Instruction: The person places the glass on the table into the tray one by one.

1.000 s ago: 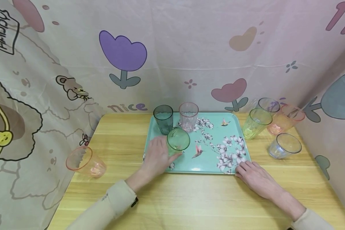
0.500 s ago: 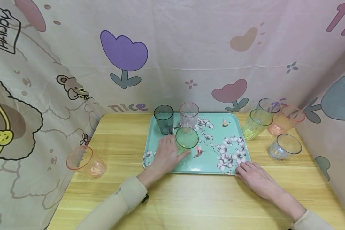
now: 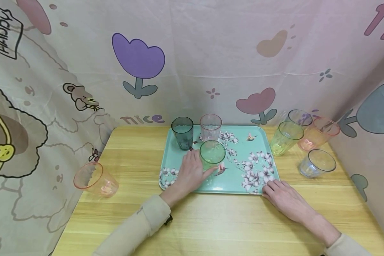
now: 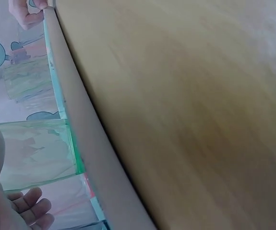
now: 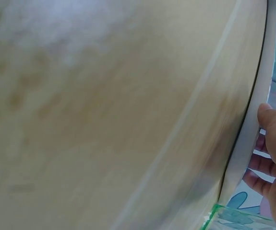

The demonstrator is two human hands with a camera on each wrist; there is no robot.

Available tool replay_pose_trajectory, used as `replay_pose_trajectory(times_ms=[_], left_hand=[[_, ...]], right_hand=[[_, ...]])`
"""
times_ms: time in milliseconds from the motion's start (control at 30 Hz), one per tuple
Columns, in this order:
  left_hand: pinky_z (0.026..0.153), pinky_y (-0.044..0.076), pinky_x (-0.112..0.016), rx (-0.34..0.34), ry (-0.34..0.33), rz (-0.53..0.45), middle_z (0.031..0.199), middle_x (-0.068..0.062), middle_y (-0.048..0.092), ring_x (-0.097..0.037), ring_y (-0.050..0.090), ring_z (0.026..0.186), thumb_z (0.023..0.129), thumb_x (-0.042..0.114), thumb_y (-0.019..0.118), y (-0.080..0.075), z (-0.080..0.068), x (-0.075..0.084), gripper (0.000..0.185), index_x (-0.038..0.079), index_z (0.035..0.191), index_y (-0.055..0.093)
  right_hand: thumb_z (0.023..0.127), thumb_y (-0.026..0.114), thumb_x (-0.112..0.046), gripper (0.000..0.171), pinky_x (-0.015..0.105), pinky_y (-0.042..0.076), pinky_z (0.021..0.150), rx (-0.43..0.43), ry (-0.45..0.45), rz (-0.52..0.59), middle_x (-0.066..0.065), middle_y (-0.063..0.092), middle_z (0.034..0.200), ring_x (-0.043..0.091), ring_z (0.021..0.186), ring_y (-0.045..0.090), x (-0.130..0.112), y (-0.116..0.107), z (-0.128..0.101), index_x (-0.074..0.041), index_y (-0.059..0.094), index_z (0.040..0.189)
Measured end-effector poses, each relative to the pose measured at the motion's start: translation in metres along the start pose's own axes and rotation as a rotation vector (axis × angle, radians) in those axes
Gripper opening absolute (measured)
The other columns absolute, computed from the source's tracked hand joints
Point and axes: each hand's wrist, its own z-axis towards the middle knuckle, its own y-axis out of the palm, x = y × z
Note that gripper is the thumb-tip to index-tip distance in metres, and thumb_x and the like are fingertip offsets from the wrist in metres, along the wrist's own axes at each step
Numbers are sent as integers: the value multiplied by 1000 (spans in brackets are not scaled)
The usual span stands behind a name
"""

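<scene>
left hand | slid green cup rightward across tray; sleeve followed

Your kit: beige long sleeves on both arms, small dark print on L forearm; dark strap at L cuff; left hand & right hand bare.

The left hand reaches forward from a beige sleeve, fingers and thumb curled as if around something. The right hand lies palm down, fingers straight and slightly spread, fingertips forward, forearm angling back toward the table's near right corner.
</scene>
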Motion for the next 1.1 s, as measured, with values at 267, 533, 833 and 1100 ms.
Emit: replay_pose_trajectory(times_ms=[267, 533, 833, 1100], left_hand=[[93, 51, -41, -14, -37, -86, 115, -19, 57, -28, 52, 102, 96, 66, 63, 6, 3, 3, 89, -11, 137, 45], [92, 49, -41, -15, -54, -109, 113, -19, 56, -27, 51, 99, 97, 65, 62, 8, 5, 6, 87, -11, 136, 45], [95, 50, -41, -37, -70, -141, 115, -17, 58, -27, 54, 103, 95, 71, 59, 10, 6, 2, 91, -9, 137, 46], [102, 52, -44, -42, -74, -184, 124, -17, 61, -29, 58, 112, 91, 72, 66, 7, 7, 0, 96, -5, 144, 46]], right_hand=[[89, 74, -25, 13, 38, 53, 77, 1, -1, 1, -6, 58, 87, 14, 85, 59, 1, 1, -1, -20, 62, 92], [88, 75, -24, 14, 38, 53, 77, -2, 3, 0, -6, 58, 88, 14, 86, 60, 1, 1, -1, -20, 63, 92], [89, 74, -25, 13, 38, 53, 77, 0, 0, 0, -7, 58, 88, 14, 86, 60, 1, 2, -1, -21, 63, 92], [89, 74, -25, 12, 38, 53, 78, 3, 1, 4, -6, 59, 88, 14, 86, 60, 1, 3, -2, -20, 63, 92]])
